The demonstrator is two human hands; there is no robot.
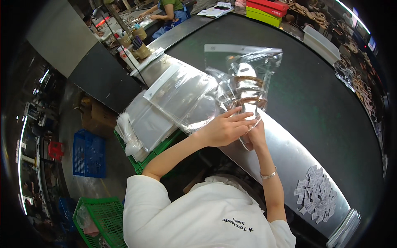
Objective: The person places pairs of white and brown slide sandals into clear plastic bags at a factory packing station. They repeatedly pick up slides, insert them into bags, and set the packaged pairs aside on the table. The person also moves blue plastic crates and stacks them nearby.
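Head: metal ledge [282, 139], workshop floor [113, 175].

A shiny metal ledge [285, 142] borders a broad dark surface [326, 120]. On the ledge lie flat clear plastic bags [178, 97] at the left, a loose heap of small pale tags [316, 195] at the right and, at its near right end, a pale stack [345, 230], perhaps of folded sleeves
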